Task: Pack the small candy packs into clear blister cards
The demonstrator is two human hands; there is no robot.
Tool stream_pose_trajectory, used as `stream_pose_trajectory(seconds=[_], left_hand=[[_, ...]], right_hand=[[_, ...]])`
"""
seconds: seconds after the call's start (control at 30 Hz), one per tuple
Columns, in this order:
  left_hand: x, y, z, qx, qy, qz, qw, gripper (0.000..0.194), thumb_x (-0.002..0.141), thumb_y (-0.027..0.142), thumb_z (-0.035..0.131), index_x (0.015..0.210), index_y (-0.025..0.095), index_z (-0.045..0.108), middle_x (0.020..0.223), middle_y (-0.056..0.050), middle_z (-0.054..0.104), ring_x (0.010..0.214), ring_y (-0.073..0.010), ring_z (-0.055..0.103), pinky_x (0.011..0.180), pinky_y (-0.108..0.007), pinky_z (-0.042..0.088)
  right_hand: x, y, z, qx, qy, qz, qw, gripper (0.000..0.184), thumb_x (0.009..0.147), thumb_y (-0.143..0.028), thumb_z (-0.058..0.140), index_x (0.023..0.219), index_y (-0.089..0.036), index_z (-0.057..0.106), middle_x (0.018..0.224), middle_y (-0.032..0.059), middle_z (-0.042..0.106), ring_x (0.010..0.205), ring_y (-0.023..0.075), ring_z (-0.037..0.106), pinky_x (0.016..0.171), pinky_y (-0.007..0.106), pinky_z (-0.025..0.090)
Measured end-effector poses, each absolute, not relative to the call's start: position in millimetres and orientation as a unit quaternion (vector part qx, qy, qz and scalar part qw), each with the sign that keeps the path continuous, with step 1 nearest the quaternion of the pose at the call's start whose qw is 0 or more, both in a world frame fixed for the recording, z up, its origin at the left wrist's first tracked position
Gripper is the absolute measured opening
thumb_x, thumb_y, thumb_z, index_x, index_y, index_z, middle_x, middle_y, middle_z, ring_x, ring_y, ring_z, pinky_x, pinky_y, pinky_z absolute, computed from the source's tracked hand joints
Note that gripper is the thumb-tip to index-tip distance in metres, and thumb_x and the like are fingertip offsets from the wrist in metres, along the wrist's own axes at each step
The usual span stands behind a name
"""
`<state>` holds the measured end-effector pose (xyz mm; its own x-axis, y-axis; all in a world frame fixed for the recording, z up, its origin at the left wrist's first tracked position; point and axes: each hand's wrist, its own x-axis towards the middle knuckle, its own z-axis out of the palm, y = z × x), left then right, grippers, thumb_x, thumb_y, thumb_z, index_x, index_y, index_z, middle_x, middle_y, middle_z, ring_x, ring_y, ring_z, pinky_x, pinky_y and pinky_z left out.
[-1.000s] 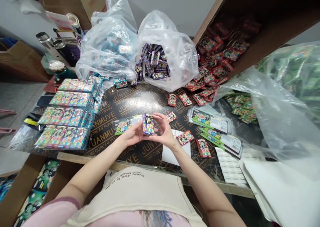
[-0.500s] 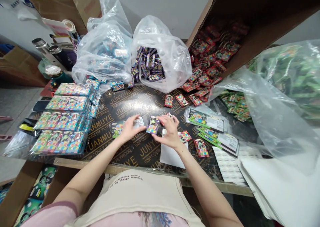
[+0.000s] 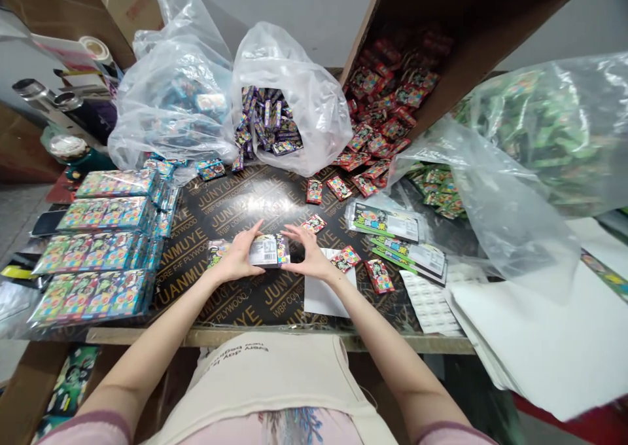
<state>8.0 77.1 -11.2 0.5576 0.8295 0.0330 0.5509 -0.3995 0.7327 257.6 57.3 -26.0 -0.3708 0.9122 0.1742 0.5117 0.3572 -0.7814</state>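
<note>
A flat printed packet with a white barcode panel [image 3: 267, 254] lies on the dark table, its left end showing a colourful print. My left hand [image 3: 239, 256] grips it from above, fingers on the far edge and thumb on the near edge. At its right end stands a small purple candy box [image 3: 283, 249], touching or partly inside the packet; I cannot tell which. My right hand [image 3: 309, 256] holds this box between thumb and fingertips. Near the right hand are a red box [image 3: 314, 224] and another red box [image 3: 345, 258], with white paper [image 3: 326, 296] partly beneath the hand.
Stacked finished-looking packs [image 3: 93, 252] stand at the left. Behind are a bag of blue boxes [image 3: 171, 105], a bag of purple boxes [image 3: 314, 118] and a tipped carton [image 3: 471, 59] spilling red boxes. Printed packets [image 3: 385, 221], green boxes [image 3: 436, 186] and white sheets [image 3: 534, 327] lie to the right.
My right hand has brought the purple box left against the packet's right end. My left hand now grips the packet with the barcode panel. The camera view has shifted slightly.
</note>
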Motion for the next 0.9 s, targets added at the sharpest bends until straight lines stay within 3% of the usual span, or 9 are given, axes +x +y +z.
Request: stream_pose_trajectory(seconds=[0.1, 0.27, 0.4, 0.47, 0.53, 0.63, 0.9], left_hand=[[8, 78, -12, 0.795, 0.451, 0.223, 0.340, 0.115, 0.061, 0.025, 0.078, 0.150, 0.024, 0.005, 0.127, -0.009, 0.052, 0.117, -0.0267, 0.050, 0.103, -0.043, 0.034], [12, 80, -17, 0.801, 0.451, 0.220, 0.327, 0.115, 0.061, 0.029, 0.079, 0.150, 0.025, 0.006, 0.127, -0.009, 0.052, 0.115, -0.0271, 0.051, 0.101, -0.042, 0.037], [12, 79, -21, 0.813, 0.464, 0.202, 0.289, 0.115, 0.060, 0.029, 0.079, 0.150, 0.025, 0.008, 0.126, -0.010, 0.053, 0.113, -0.0282, 0.051, 0.098, -0.043, 0.039], [12, 78, -23, 0.821, 0.465, 0.183, 0.275, 0.116, 0.060, 0.028, 0.080, 0.150, 0.025, 0.007, 0.125, -0.010, 0.053, 0.111, -0.0291, 0.051, 0.096, -0.044, 0.040], [12, 77, -25, 0.829, 0.464, 0.167, 0.265, 0.116, 0.060, 0.028, 0.079, 0.150, 0.025, 0.006, 0.125, -0.011, 0.053, 0.110, -0.0300, 0.051, 0.094, -0.045, 0.040], [14, 76, -25, 0.829, 0.469, 0.164, 0.258, 0.117, 0.060, 0.027, 0.079, 0.150, 0.024, 0.004, 0.125, -0.012, 0.052, 0.111, -0.0307, 0.050, 0.094, -0.045, 0.040], [14, 76, -11, 0.851, 0.406, 0.203, 0.267, 0.116, 0.062, 0.023, 0.076, 0.151, 0.024, 0.001, 0.130, -0.011, 0.051, 0.118, -0.0306, 0.047, 0.103, -0.047, 0.035]], right_hand=[[250, 48, -18, -0.511, -0.743, 0.274, 0.334, 0.084, 0.074, -0.053, 0.068, 0.142, -0.023, 0.029, 0.135, 0.0132, 0.053, 0.135, 0.0297, 0.037, 0.112, 0.052, 0.016], [246, 44, -13, -0.486, -0.777, 0.258, 0.307, 0.054, 0.091, -0.044, 0.047, 0.141, -0.028, 0.034, 0.132, 0.0077, 0.057, 0.125, 0.0242, 0.049, 0.112, 0.050, 0.016], [275, 66, -33, -0.659, -0.680, 0.121, 0.296, 0.081, 0.073, -0.054, 0.066, 0.141, -0.023, 0.037, 0.139, 0.0154, 0.047, 0.132, 0.0365, 0.036, 0.105, 0.056, 0.023], [289, 75, -42, -0.685, -0.668, 0.112, 0.268, 0.088, 0.067, -0.052, 0.071, 0.142, -0.022, 0.035, 0.133, 0.0172, 0.051, 0.125, 0.0393, 0.042, 0.100, 0.057, 0.027], [294, 77, -43, -0.658, -0.689, 0.133, 0.274, 0.083, 0.070, -0.043, 0.068, 0.142, -0.022, 0.034, 0.125, 0.0150, 0.056, 0.116, 0.0352, 0.050, 0.097, 0.053, 0.034], [285, 70, -30, -0.592, -0.727, 0.140, 0.319, 0.079, 0.070, -0.032, 0.065, 0.141, -0.021, 0.034, 0.127, 0.0131, 0.054, 0.115, 0.0310, 0.051, 0.095, 0.045, 0.039], [258, 50, -7, -0.453, -0.827, 0.217, 0.254, 0.085, 0.062, -0.025, 0.065, 0.140, -0.024, 0.033, 0.128, 0.0102, 0.056, 0.114, 0.0301, 0.052, 0.097, 0.045, 0.031]])
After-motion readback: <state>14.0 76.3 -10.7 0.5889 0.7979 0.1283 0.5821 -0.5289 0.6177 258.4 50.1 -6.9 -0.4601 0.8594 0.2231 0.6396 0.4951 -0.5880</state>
